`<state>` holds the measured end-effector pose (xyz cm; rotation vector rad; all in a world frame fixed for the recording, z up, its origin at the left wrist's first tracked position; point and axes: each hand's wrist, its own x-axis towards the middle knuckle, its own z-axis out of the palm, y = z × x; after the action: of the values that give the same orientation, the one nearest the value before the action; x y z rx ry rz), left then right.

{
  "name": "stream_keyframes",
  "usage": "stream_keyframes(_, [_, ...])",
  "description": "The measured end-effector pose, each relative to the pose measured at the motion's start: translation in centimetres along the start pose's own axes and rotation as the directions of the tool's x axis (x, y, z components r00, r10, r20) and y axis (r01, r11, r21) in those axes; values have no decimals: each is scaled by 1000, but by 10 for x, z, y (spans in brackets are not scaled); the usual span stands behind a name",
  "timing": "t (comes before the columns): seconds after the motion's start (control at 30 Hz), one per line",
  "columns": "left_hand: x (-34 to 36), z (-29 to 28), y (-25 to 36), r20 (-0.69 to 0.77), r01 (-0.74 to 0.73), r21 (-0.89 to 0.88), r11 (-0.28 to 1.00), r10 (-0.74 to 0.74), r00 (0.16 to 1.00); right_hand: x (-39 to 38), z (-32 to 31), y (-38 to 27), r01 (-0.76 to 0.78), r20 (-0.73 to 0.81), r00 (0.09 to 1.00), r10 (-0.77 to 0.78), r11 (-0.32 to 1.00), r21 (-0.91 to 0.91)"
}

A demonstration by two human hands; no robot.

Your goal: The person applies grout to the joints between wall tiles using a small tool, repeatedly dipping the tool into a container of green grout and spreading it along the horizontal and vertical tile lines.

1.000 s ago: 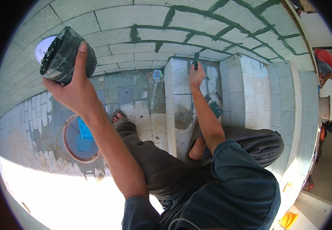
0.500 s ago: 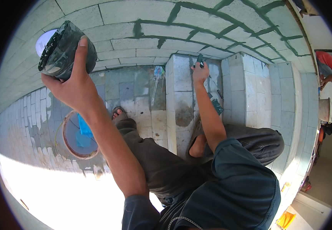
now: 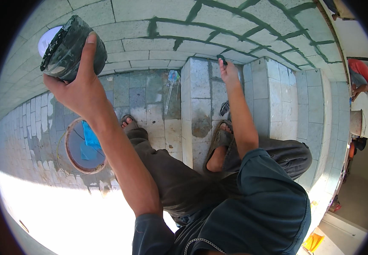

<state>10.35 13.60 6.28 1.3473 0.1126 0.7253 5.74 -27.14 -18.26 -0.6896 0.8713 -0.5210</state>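
Note:
My left hand (image 3: 78, 91) holds up a dark, paste-smeared bowl (image 3: 71, 53) at the left, thumb along its side and fingers beneath. The bowl is tilted, and its inside is hidden. My right hand (image 3: 231, 72) is closed on a small dark green tool (image 3: 222, 58) at the foot of the tiled wall (image 3: 128, 29), just above a step. The tool's kind is too small to make out. Dark green grout lines (image 3: 226, 35) run between the wall tiles above and to the right of that hand.
A round bucket (image 3: 68, 148) of water with a blue cloth (image 3: 91, 135) stands left of my legs. Tiled steps (image 3: 199, 74) rise to the right. A clear plastic item (image 3: 172, 85) lies beside them. Another person in red (image 3: 362, 74) is at the far right.
My right hand has moved up toward the wall with the small tool, and its forearm has swung slightly right, uncovering my foot. My left hand still holds the bowl in nearly the same place.

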Motion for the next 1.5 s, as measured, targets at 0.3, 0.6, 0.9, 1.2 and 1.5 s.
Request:
stream_keyframes(0.3, [-1, 1, 1, -1, 8, -23, 1000, -8, 1000, 1, -14, -37, -126, 97, 989, 113, 981, 145])
stream_keyframes(0.6, [-2, 3, 2, -1, 5, -4, 1000, -5, 1000, -19, -28, -21, -181, -26, 983, 179, 976, -122])
stream_keyframes(0.9, [-1, 2, 0, -1, 6, -14, 1000, -6, 1000, -6, 11, -22, -215, -44, 976, 212, 974, -66])
stream_keyframes(1.2, [2, -5, -2, 3, -6, -36, 999, 6, 1000, -25, 11, -67, -183, 103, 978, 183, 983, -11])
stream_keyframes(1.5, [-4, 2, -3, 7, 6, -3, 1000, -6, 1000, -44, -7, -56, -86, 85, 991, 103, 979, -186])
